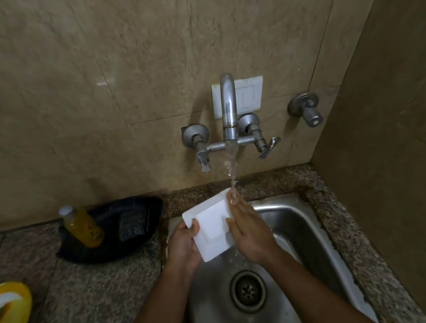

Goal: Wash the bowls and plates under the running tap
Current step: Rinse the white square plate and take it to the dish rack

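Observation:
A white square plate (212, 222) is held tilted over the steel sink (299, 220), its underside facing me. My left hand (184, 246) grips its left edge, thumb on the face. My right hand (251, 231) lies flat against its right side, fingers pointing up toward the far corner. Water runs from the wall tap (228, 108) and lands on the plate's top corner and my right fingertips.
A black tray (115, 229) on the granite counter at left holds a yellow liquid bottle (82, 227) and a dark scrub pad (132, 223). A yellow and white dish (6, 316) sits at the far left edge. The sink drain (247, 291) lies below my hands. A wall closes the right side.

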`<state>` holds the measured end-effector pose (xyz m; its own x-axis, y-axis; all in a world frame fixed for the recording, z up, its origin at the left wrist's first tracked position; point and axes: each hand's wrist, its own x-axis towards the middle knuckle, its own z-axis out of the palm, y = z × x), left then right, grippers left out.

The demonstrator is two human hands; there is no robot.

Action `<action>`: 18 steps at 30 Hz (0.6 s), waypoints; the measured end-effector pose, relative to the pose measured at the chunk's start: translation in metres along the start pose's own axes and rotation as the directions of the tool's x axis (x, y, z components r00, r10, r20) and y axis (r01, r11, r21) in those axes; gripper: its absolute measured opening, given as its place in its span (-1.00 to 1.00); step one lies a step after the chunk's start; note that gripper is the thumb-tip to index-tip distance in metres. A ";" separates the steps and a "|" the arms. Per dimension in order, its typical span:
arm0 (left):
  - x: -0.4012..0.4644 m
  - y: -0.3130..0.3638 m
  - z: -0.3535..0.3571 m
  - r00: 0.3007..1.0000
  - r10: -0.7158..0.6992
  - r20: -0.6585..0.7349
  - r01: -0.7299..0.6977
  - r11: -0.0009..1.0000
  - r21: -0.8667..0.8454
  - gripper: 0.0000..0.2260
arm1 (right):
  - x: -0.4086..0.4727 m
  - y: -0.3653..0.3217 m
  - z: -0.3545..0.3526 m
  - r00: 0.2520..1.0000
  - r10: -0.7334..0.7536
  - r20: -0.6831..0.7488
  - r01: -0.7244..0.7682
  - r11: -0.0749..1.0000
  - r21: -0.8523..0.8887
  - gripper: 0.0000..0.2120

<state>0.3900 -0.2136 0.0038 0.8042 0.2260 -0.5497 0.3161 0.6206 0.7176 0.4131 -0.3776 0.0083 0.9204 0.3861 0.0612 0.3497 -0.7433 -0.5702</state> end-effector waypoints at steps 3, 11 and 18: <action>0.004 0.011 -0.001 0.999 -0.007 -0.044 0.006 1.000 -0.017 -0.89 | -0.016 0.002 0.001 0.995 -0.094 0.026 0.095 0.994 -0.048 -0.41; 0.000 -0.002 -0.004 0.998 -0.047 -0.046 0.046 0.998 -0.033 -0.85 | 0.006 0.001 -0.012 0.996 -0.021 0.089 0.024 0.999 -0.035 -0.41; 0.006 0.003 -0.006 0.997 -0.062 -0.055 0.059 0.996 -0.059 -0.85 | -0.004 0.010 -0.017 0.995 -0.014 0.098 0.009 0.999 0.051 -0.47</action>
<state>0.3926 -0.2057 0.0006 0.7540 0.2277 -0.6162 0.3328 0.6763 0.6572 0.4155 -0.3959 0.0162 0.8937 0.4485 -0.0114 0.3488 -0.7106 -0.6110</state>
